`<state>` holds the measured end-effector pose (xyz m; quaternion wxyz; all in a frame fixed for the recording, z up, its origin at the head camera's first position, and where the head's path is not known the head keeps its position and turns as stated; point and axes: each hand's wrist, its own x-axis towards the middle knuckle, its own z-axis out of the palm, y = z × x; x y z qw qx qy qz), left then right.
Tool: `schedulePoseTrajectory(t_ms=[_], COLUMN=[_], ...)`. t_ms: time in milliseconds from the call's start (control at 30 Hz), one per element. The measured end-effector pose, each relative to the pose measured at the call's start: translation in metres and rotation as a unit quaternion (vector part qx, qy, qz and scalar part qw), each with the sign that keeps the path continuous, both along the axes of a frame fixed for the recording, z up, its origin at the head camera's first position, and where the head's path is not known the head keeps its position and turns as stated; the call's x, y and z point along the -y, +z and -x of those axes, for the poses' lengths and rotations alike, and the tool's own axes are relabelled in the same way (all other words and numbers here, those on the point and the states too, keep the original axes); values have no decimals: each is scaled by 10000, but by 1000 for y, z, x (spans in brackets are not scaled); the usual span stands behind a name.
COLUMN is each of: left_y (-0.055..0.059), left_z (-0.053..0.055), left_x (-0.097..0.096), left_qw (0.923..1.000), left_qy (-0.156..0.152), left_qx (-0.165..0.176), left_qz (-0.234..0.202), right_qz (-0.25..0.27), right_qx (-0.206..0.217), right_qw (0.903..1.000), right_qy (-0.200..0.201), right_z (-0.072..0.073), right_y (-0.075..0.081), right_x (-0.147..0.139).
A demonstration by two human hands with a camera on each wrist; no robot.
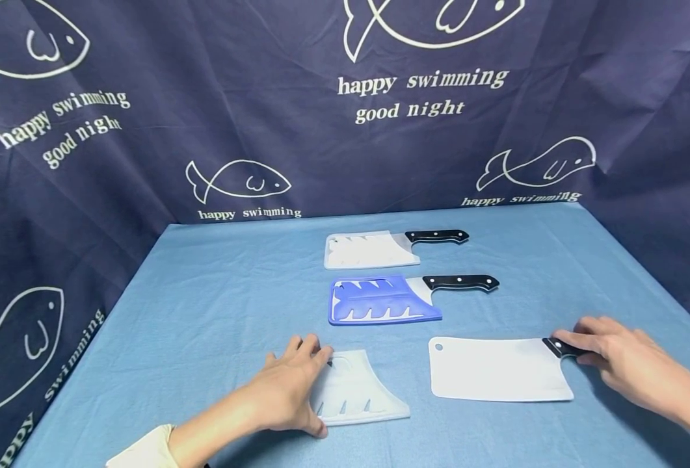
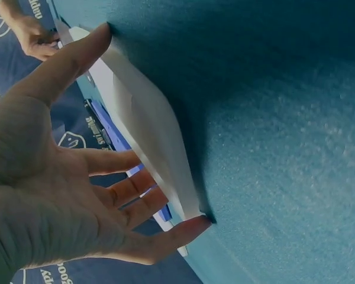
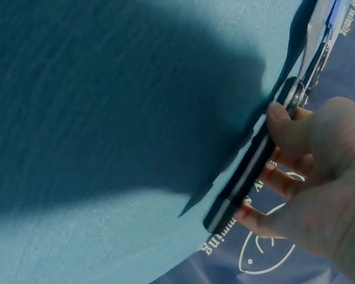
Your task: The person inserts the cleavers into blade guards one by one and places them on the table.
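Observation:
A white blade cover [image 1: 362, 390] lies at the near middle of the table, its wide end facing right. My left hand [image 1: 289, 385] spans its left end, thumb at the near edge and fingers at the far edge. In the left wrist view the cover [image 2: 145, 112] shows edge-on between thumb and fingers. To its right is a bare cleaver [image 1: 497, 369] with a hole in the blade corner, pointing left at the cover with a gap between. My right hand [image 1: 625, 361] grips its black handle [image 3: 251, 168], thumb on one side and fingers on the other.
Behind lie two more cleavers with black handles, one in a blue cover [image 1: 385, 309] and one in a white cover [image 1: 368, 253]. A blue cloth [image 1: 216, 305] covers the table. Dark blue curtains [image 1: 309, 130] with fish prints stand behind and at both sides.

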<state>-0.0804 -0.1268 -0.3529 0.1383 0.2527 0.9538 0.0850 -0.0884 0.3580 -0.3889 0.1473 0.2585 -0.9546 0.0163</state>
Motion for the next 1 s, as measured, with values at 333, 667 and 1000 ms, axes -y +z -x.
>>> schedulePoseTrajectory(t_ms=[333,667,1000], left_y=[2,12,20], left_z=[6,13,14], left_x=[2,3,4], left_qw=[9975,9826,9599], left_qy=[206,452,307], left_qx=[-538,-1691,-2571], left_qz=[-401,-628,-1078], right_qz=[236,1148,1432], right_qx=[-207,-1211,-1797], right_qw=[9991,9856,9731], right_qy=[-273,-265,-166], right_z=[-2,-2,-5], right_y=[13,38,59], right_x=[11,30,42])
